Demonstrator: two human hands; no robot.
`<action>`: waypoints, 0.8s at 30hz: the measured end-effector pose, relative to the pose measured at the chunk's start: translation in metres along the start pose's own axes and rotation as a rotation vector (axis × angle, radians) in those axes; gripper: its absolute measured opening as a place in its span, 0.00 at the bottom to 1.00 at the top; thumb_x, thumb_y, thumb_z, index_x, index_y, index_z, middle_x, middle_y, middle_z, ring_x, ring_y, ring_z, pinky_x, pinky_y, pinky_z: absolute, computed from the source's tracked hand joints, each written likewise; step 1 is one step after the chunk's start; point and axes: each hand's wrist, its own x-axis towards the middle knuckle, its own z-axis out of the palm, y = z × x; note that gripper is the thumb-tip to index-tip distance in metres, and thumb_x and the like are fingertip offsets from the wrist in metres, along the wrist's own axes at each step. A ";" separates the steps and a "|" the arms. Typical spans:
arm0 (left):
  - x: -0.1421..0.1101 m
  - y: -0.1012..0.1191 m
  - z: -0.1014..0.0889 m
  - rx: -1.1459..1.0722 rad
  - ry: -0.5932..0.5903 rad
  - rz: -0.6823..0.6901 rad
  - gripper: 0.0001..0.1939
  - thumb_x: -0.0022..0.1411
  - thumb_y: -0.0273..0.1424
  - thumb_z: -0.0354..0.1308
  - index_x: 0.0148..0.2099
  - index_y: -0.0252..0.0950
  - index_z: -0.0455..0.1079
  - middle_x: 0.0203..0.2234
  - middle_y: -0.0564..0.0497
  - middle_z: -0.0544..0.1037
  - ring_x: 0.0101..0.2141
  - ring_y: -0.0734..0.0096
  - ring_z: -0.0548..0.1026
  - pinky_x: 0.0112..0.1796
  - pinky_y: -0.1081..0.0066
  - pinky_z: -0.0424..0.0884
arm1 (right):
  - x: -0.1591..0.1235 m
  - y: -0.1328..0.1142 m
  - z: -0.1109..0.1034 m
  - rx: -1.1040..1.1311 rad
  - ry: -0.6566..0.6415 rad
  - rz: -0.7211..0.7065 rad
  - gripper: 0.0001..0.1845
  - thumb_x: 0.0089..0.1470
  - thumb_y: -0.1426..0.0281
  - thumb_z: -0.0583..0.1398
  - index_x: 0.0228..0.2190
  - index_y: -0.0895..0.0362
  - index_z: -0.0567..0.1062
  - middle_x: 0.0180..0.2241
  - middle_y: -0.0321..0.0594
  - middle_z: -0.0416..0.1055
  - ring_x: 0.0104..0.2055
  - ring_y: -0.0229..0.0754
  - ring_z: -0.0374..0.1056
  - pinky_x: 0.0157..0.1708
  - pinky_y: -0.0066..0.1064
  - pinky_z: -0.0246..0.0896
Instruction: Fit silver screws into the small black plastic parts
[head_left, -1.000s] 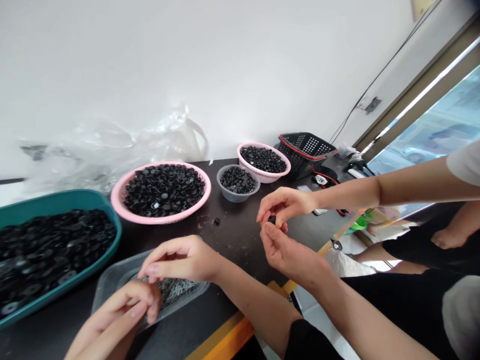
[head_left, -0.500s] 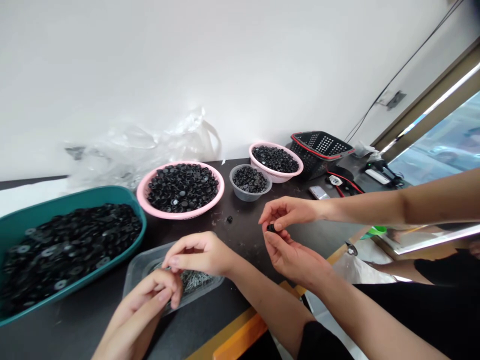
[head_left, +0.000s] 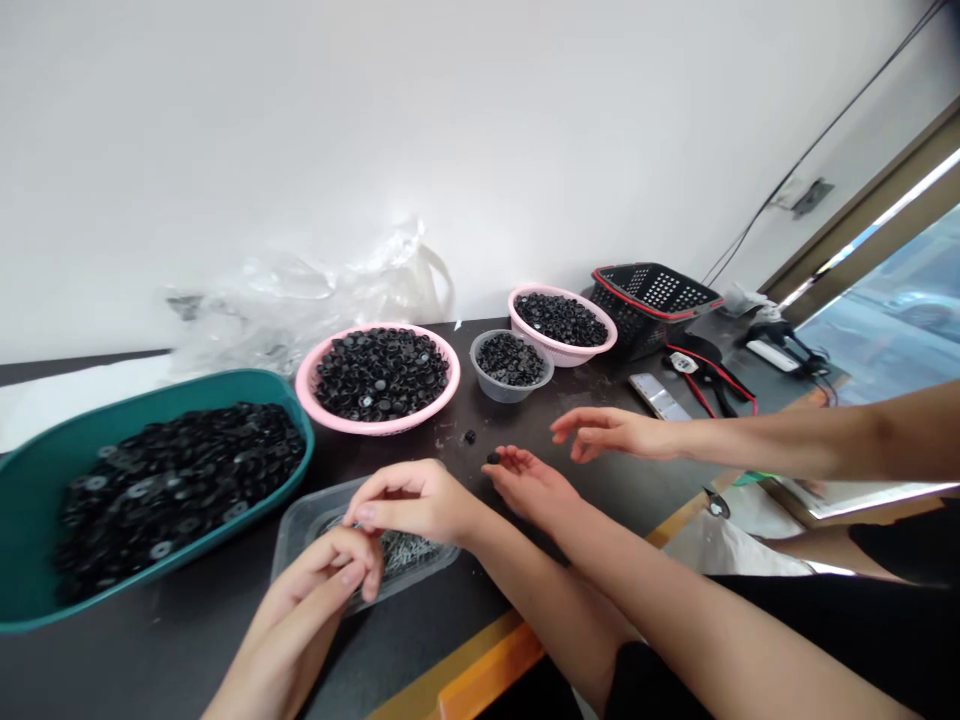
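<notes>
My left hand (head_left: 315, 590) and my right hand (head_left: 409, 500) meet over a shallow clear tray (head_left: 296, 525) of small metal pieces. Both have their fingertips pinched together, touching each other; whatever is between them is hidden. Just right of them a co-worker's hand (head_left: 529, 480) lies palm up, with a small black part (head_left: 493, 458) at its fingertips. The co-worker's other hand (head_left: 611, 432) hovers flat and open above the dark table (head_left: 187, 650).
A teal tub (head_left: 150, 386) of black washers sits at left. Behind stand a large pink basket (head_left: 375, 425), a small clear bowl (head_left: 510, 388) and a second pink basket (head_left: 564, 356), all holding black parts. A plastic bag (head_left: 300, 300), black basket (head_left: 652, 300), phone (head_left: 660, 396) and one loose part (head_left: 470, 437) lie around.
The co-worker's hands, joined on a small black part before, have separated; one dropped toward the table, the other opened and moved right. My hands stayed over the clear tray.
</notes>
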 end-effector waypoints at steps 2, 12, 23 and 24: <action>-0.001 0.002 0.003 -0.033 0.040 0.007 0.20 0.60 0.47 0.62 0.28 0.37 0.68 0.25 0.51 0.67 0.33 0.67 0.64 0.37 0.73 0.61 | 0.000 0.000 0.002 -0.001 0.002 -0.012 0.09 0.47 0.67 0.67 0.28 0.61 0.79 0.27 0.37 0.75 0.29 0.33 0.68 0.34 0.24 0.66; 0.000 -0.001 0.004 -0.088 -0.032 0.082 0.16 0.63 0.41 0.60 0.30 0.34 0.68 0.24 0.52 0.67 0.30 0.69 0.63 0.35 0.71 0.59 | 0.006 0.019 0.002 -0.196 0.166 -0.038 0.13 0.53 0.61 0.62 0.32 0.60 0.77 0.24 0.36 0.70 0.26 0.34 0.65 0.30 0.27 0.63; -0.002 -0.011 0.006 -0.194 -0.049 0.115 0.12 0.65 0.36 0.57 0.32 0.33 0.65 0.24 0.53 0.70 0.28 0.73 0.66 0.34 0.72 0.60 | -0.036 -0.053 -0.017 -0.493 0.510 -0.275 0.14 0.60 0.58 0.60 0.35 0.56 0.78 0.26 0.39 0.70 0.30 0.39 0.68 0.34 0.32 0.66; -0.001 -0.011 0.006 -0.190 -0.056 0.119 0.12 0.65 0.35 0.57 0.32 0.33 0.65 0.24 0.53 0.70 0.28 0.74 0.66 0.34 0.72 0.61 | -0.039 -0.056 -0.023 -0.523 0.543 -0.288 0.14 0.60 0.58 0.60 0.35 0.56 0.78 0.27 0.39 0.71 0.30 0.38 0.68 0.34 0.31 0.66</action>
